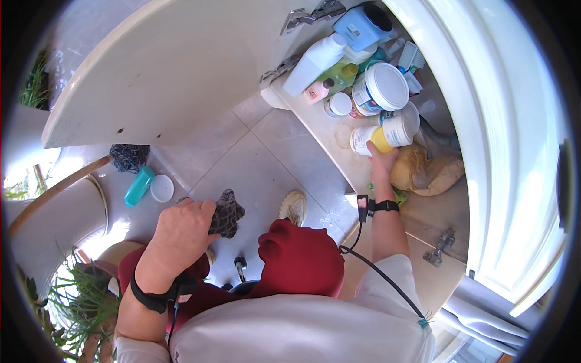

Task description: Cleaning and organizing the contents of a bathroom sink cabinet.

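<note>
A dark checked cloth (228, 214) is bunched in my left hand (188, 231), above the tiled floor and in front of my knees. My right hand (384, 159) reaches into an open cabinet and grips a white and yellow plastic jar (363, 140), which lies tilted near the shelf's front edge. Part of this jar is hidden by my fingers. Against it rests a white lidded tub (399, 130). Just beyond stands a larger white bucket with a lid (391, 86). A crumpled brown bag (426, 170) lies beside my right wrist.
The cabinet shelf (317, 131) also holds a white bottle (313, 66), a pink bottle (318, 90), a small jar (339, 105) and a blue container (363, 27). An open cabinet door (172, 72) stands at left. On the floor lie a teal bottle (140, 186) and a white lid (162, 188).
</note>
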`<control>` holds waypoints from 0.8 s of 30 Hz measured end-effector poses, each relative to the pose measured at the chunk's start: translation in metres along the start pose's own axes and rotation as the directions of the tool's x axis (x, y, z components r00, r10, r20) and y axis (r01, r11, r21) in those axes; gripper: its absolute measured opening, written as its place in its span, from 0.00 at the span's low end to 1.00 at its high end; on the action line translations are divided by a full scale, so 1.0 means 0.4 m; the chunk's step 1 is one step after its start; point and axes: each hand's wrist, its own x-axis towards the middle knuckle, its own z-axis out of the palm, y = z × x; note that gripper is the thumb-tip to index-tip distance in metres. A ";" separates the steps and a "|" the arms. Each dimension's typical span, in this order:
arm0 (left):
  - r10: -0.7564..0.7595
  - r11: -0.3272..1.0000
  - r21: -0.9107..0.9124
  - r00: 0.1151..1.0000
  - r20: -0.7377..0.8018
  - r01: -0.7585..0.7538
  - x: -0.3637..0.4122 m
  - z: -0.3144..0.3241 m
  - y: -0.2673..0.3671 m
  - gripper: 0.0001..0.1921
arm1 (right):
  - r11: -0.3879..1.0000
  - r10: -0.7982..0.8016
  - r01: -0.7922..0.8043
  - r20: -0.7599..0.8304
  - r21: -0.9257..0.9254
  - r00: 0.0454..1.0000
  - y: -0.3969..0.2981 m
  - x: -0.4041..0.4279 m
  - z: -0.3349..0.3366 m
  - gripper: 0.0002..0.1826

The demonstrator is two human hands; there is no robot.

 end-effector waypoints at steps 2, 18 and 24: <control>-0.001 1.000 0.005 1.000 0.005 0.001 0.000 0.001 0.001 0.19 | 0.999 -0.001 0.001 0.000 -0.054 1.000 0.001 -0.019 0.002 0.47; 0.005 1.000 -0.010 1.000 -0.005 -0.005 0.004 -0.002 0.003 0.19 | 0.958 -0.205 0.261 0.351 -0.120 0.914 -0.125 -0.125 0.134 0.51; -0.023 0.997 -0.068 0.999 0.033 0.026 0.001 -0.001 -0.002 0.20 | 0.871 -0.314 0.449 0.475 -0.200 0.822 -0.194 -0.134 0.201 0.52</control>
